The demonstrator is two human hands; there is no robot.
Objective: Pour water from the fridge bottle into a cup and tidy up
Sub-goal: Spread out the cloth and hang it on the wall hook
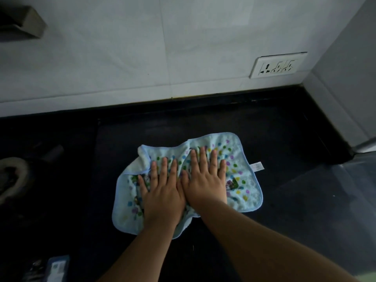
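Note:
A light blue towel (242, 176) with coloured dots lies rumpled on the black countertop (203, 123). My left hand (160, 192) and my right hand (205, 180) press flat on the towel side by side, fingers straight and pointing toward the wall. A small white tag (257, 166) sticks out at the towel's right edge. No bottle or cup shows in this view.
White tiled wall (142, 58) stands behind the counter, with a socket plate (277, 65) at the right. A grey appliance side (345, 78) rises at the far right. Dim objects sit at the left edge (14, 178) and a small pack (57, 267) at bottom left.

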